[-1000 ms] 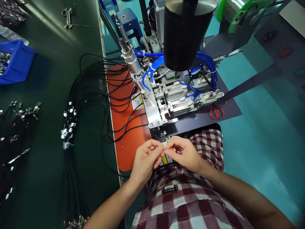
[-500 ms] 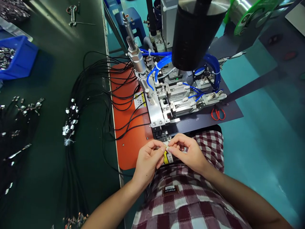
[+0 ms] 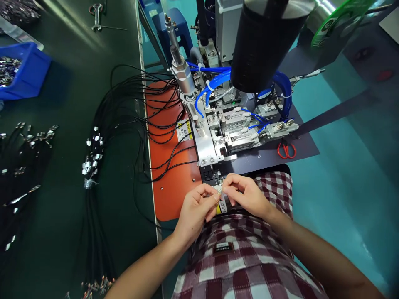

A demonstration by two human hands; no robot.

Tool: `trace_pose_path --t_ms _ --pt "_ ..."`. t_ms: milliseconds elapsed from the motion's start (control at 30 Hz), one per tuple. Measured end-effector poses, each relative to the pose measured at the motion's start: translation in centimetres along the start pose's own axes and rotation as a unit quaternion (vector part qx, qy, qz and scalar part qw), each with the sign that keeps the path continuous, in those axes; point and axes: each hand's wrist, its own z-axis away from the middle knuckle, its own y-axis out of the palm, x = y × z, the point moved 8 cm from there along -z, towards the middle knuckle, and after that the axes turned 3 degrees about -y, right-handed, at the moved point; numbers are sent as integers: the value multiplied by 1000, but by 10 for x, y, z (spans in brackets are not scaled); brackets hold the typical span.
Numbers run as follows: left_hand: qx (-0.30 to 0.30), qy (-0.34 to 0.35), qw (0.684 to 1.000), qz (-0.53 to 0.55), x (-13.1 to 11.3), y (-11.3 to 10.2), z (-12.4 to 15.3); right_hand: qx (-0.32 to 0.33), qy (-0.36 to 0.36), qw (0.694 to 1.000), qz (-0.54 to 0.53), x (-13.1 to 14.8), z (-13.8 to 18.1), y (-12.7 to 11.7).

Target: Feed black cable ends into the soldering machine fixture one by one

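Blue bin (image 3: 33,74): upper left of frame, on the bench (image 3: 71,91), holding small metal parts (image 3: 9,69)
Thin wires (image 3: 220,191): lower centre
Left hand (image 3: 199,205): fingers pinching the wires
Right hand (image 3: 245,193): fingers curled beside them; cannot tell whether gripping

A factory workshop: a metal machine (image 3: 234,120) at one o'clock, bundled cables (image 3: 92,164) at nine, parts bin (image 3: 34,77) at ten.
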Motion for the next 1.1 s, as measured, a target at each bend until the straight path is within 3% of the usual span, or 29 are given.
trace_pose_path --t_ms 100,267,433,567,833,967,1100 --pt "-9 6 1000 11 -1 -1 0 -10 28 1000 -5 -9 7 7" --pt "-1 4 1000 24 0 -1 1 -52 -26 997 58 5 15 15" --pt "2 2 1000 21 0 -2 0 -16 -17 996 85 9 13 11" --pt "2 4 1000 13 0 -2 1 -53 -7 997 63 10 7 -4" --pt "17 2 1000 25 1 2 2 -29 63 996 -55 -4 6 9" --pt "28 3 998 50 -1 4 2 -26 53 996 -61 -4 7 8" --pt "24 0 999 48 -1 4 2 -63 20 998 -15 4 7 -2"
